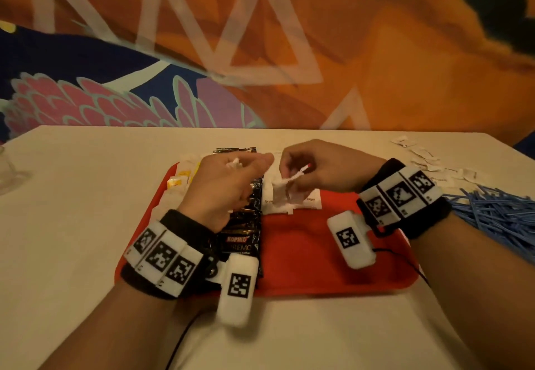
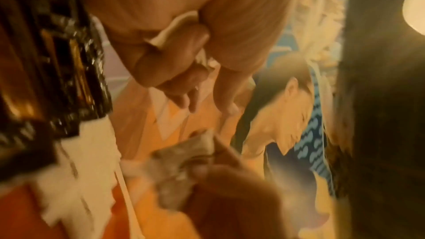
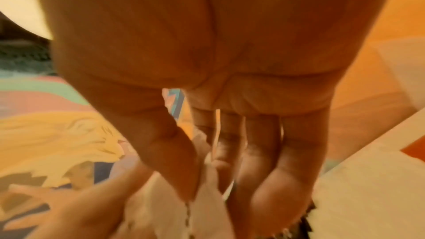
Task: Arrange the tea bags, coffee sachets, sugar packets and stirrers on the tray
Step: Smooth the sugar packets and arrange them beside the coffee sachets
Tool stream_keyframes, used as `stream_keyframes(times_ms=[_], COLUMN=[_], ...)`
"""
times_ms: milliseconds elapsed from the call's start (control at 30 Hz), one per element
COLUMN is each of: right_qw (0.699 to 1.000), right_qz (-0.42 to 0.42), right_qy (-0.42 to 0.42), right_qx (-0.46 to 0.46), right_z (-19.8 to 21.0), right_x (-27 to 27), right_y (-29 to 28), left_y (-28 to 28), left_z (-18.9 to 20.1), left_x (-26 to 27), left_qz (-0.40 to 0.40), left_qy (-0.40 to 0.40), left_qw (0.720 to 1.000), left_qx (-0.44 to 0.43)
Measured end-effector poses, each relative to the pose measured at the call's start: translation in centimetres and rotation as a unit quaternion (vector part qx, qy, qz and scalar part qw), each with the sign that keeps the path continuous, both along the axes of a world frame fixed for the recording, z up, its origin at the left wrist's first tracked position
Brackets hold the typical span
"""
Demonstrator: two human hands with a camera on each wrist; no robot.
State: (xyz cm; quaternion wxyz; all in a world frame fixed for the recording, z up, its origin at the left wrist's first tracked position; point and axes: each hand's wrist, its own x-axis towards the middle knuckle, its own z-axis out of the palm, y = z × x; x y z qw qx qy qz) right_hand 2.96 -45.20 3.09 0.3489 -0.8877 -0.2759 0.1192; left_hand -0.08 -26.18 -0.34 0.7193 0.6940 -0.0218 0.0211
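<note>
A red tray (image 1: 333, 254) lies in front of me. On it, tea bags (image 1: 181, 180) fill the left side, black coffee sachets (image 1: 241, 242) run down the middle, and white sugar packets (image 1: 311, 200) lie to their right. My left hand (image 1: 249, 164) hovers over the sachets and grips a white sugar packet (image 2: 179, 24) in curled fingers. My right hand (image 1: 289, 168) hangs above the tray's sugar row and pinches a small bunch of sugar packets (image 1: 282, 190) between thumb and fingers (image 3: 271, 179). Both hands are close together. The wrist views are blurred.
A heap of blue stirrers (image 1: 492, 213) lies on the white table to the right of the tray. Loose white sugar packets (image 1: 428, 162) are scattered behind that heap. A clear glass (image 1: 7, 167) stands at the table's left edge. A patterned orange wall stands behind.
</note>
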Motion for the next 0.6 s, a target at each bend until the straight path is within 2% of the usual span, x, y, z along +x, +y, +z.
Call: stream_keyframes(times_ms=[67,167,300,600], right_qw=[0.998,0.994,0.985,0.944], right_qz=[-0.008,-0.018,-0.037,-0.117], right_qy=[0.002,-0.008,-0.027,-0.064], right_qx=[0.057,0.105,0.165,0.302], right_z=[0.7,1.1,0.9,0.3], right_x=[-0.2,-0.3,-0.4,0.4], right_y=[0.4,1.2,1.9,2.1], left_y=[-0.1,0.0,0.3,0.6], left_z=[0.0,0.4,0.8,0.2], left_x=[-0.2,-0.5,-0.8,0.1], left_qz=[-0.01,-0.053,-0.054,0.002], left_qy=[-0.022,-0.02,-0.032,-0.073], left_qw=[0.998,0.997,0.996,0.997], left_qx=[0.05,0.052,0.063,-0.017])
